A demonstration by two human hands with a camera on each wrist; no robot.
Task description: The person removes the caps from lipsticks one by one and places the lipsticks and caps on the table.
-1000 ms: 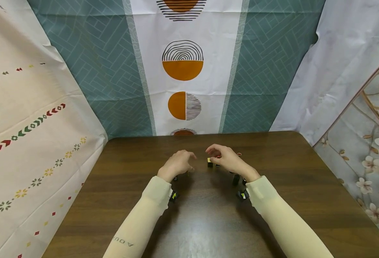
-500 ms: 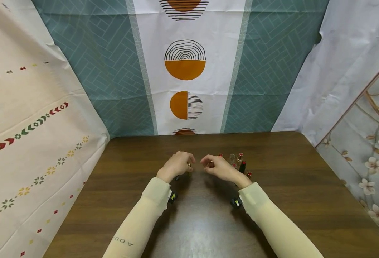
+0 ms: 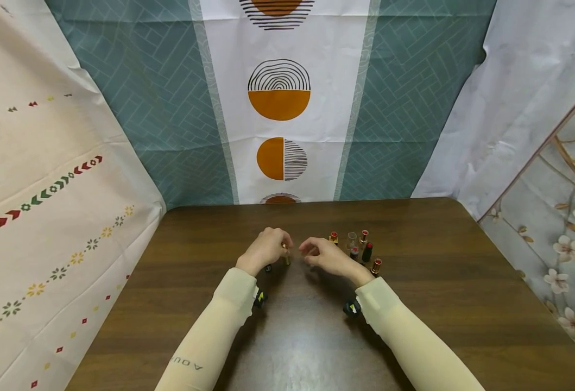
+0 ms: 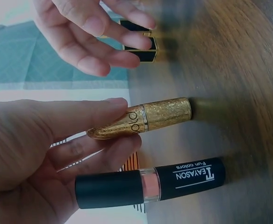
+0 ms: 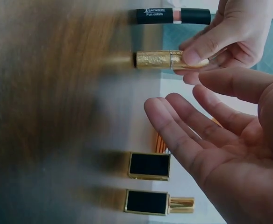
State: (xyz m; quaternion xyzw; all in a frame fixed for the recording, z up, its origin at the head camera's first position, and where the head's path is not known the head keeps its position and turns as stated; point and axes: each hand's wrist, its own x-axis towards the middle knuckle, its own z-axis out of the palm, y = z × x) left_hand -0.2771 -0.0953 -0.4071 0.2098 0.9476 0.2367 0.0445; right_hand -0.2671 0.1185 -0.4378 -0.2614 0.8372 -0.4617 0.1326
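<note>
My left hand [image 4: 29, 149] pinches the gold lipstick [image 4: 143, 118] upright on the table [image 3: 316, 336]; my right hand [image 5: 220, 135] hovers beside it, fingers released.

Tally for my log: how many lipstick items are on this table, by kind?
Gold glitter lipstick: 1
Black Teayason lipstick: 1
Small lipstick pieces standing in the right-side cluster, too small to sort further: 6
Total: 8

1 gold glitter lipstick [image 4: 146, 116], 1 black lipstick [image 4: 150, 182], 2 black-gold square tubes [image 5: 149, 166], approx. 6 small lipsticks [image 3: 360, 251] on worktop [image 3: 438, 282].
</note>
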